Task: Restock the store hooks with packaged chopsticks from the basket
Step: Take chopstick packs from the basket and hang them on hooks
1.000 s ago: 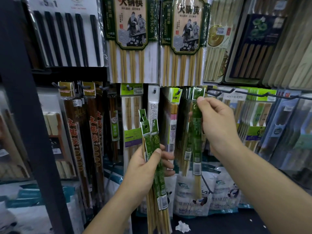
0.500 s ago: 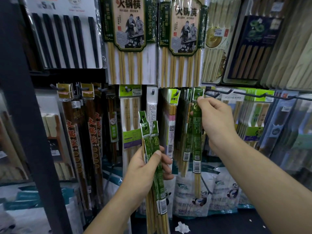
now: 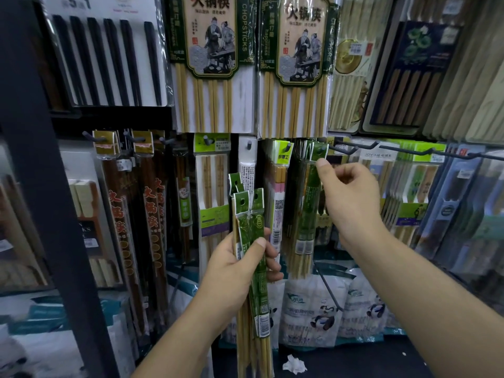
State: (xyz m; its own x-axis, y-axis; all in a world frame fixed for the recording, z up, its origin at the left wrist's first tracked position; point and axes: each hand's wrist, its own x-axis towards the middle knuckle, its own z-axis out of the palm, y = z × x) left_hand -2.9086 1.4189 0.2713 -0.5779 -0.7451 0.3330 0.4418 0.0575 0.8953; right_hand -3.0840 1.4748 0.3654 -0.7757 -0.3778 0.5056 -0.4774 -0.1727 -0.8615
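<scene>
Hanging step: one green chopstick pack (image 3: 309, 203) hangs at the hook (image 3: 324, 148), its header card (image 3: 316, 153) up at the peg, in front of more green packs on the same peg. Can't tell if the hole is fully threaded.

Right hand (image 3: 351, 197) is at the header. The thumb tip touches the card's lower edge and the fingers are curled in. Pinching the pack or only nudging it: can't tell.

Left hand (image 3: 231, 271) grips the spare bundle (image 3: 257, 282) of the same green packs, upright, low and left of the hook, thumb across the front. Basket not in view.

To do it well, I'd judge:
- Push the header back along the peg until it sits past the upturned tip, then let go.
- Keep the card flat and facing out so it lines up with the packs behind.
- Check it hangs straight and isn't snagged on the yellow-tagged pack (image 3: 282, 155) just to the left.
- Keep the bundle's headers fanned so the next one peels off singly.

Risk: a half-threaded hole means the pack drops.

Around: empty wire hooks (image 3: 354, 149) to the right, large carded chopsticks (image 3: 210, 50) above, panda-print bags (image 3: 313, 309) below, crumpled paper (image 3: 294, 364) on the floor.
</scene>
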